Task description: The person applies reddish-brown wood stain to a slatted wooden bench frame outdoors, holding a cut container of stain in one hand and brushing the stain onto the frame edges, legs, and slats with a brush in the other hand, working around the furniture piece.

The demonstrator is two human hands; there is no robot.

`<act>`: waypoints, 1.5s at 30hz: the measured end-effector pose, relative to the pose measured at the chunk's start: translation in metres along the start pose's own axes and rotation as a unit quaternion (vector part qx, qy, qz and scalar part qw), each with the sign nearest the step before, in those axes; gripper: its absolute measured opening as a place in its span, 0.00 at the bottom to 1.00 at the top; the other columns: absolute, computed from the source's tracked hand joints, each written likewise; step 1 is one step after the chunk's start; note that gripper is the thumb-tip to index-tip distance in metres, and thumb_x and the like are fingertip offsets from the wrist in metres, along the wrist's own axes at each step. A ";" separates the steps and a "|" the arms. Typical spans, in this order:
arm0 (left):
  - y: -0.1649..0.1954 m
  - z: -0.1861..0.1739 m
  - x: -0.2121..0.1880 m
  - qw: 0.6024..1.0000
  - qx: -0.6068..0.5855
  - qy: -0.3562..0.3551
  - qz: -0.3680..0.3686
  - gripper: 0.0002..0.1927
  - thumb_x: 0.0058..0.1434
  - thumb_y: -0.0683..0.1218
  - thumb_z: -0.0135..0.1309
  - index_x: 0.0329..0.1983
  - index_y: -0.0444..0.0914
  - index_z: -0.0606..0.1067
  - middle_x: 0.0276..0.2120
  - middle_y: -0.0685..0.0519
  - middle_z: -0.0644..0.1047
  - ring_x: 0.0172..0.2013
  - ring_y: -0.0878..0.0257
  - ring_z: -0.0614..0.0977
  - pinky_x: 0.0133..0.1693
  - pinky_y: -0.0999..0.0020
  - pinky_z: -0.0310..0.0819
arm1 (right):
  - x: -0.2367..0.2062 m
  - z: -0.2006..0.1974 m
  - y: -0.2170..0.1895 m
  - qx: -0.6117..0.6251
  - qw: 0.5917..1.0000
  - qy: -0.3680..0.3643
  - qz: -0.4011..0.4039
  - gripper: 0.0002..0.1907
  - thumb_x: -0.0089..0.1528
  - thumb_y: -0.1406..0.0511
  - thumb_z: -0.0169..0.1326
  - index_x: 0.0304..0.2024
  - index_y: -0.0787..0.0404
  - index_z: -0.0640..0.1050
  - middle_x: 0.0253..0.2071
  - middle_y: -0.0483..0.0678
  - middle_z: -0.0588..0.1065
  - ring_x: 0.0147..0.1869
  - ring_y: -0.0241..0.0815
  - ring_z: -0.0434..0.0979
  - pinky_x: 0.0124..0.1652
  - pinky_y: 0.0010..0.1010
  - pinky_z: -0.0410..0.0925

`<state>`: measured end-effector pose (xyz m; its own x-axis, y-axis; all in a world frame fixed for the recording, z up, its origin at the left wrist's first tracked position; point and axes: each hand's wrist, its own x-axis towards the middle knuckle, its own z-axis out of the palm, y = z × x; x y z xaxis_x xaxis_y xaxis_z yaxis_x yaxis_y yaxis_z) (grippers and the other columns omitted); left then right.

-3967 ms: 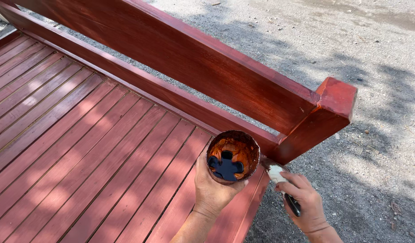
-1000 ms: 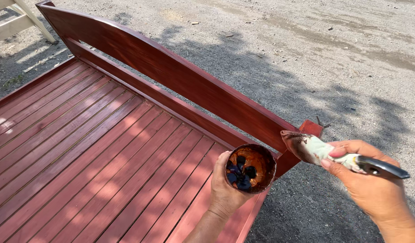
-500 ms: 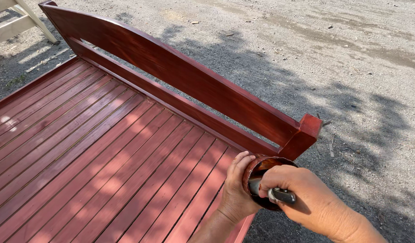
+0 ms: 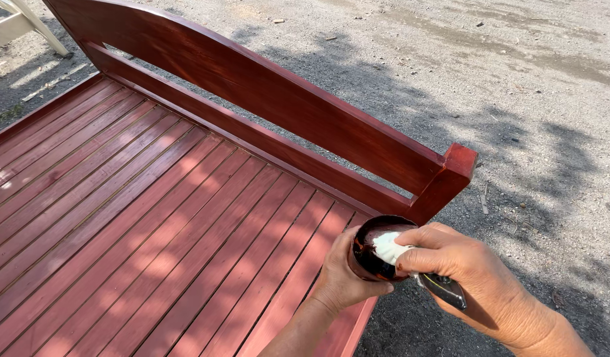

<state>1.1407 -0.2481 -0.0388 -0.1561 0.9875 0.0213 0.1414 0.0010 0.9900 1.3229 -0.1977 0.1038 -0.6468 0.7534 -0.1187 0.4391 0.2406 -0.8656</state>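
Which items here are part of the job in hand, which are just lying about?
In use: left hand holding the stain cup; right hand dipping the brush in it; red slatted bench.
Lying about: pale wooden frame, top left; scattered debris on gravel.

The head camera looks steeply down, close over the hands [image 4: 411, 271] and red slatted bench [image 4: 153, 218].

Sunlit gravel ground [image 4: 517, 79] carries leafy shadows; a red slatted wooden bed frame [image 4: 153, 218] stands outdoors, pale timber [image 4: 20, 26] behind it.
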 end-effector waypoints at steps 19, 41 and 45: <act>-0.085 0.029 0.011 0.993 0.096 0.032 -0.053 0.59 0.25 0.49 0.80 0.65 0.51 0.66 0.60 0.56 0.68 0.64 0.60 0.70 0.69 0.59 0.63 | -0.020 0.039 0.220 0.539 0.772 0.336 -0.028 0.17 0.59 0.76 0.55 0.46 0.53 0.74 0.54 0.59 0.73 0.62 0.60 0.77 0.58 0.59 0.71; -0.233 0.051 0.067 0.950 0.172 0.254 -0.066 0.47 0.28 0.48 0.81 0.54 0.41 0.71 0.49 0.51 0.73 0.55 0.54 0.73 0.57 0.56 0.72 | 0.003 0.101 0.409 0.431 0.783 0.447 0.040 0.16 0.57 0.78 0.59 0.46 0.62 0.73 0.53 0.55 0.75 0.60 0.53 0.77 0.61 0.47 0.71; -0.247 0.055 0.072 0.950 0.152 0.271 -0.024 0.46 0.30 0.49 0.80 0.54 0.40 0.70 0.49 0.51 0.74 0.54 0.54 0.74 0.56 0.57 0.73 | 0.015 0.116 0.408 0.352 0.808 0.471 0.031 0.14 0.56 0.78 0.62 0.42 0.64 0.75 0.55 0.53 0.76 0.60 0.47 0.76 0.61 0.39 0.70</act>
<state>1.1481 -0.1689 -0.2898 -0.6385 0.7588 0.1288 0.3853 0.1703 0.9069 1.4198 -0.1595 -0.3079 0.2697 0.9623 -0.0367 -0.2262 0.0262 -0.9737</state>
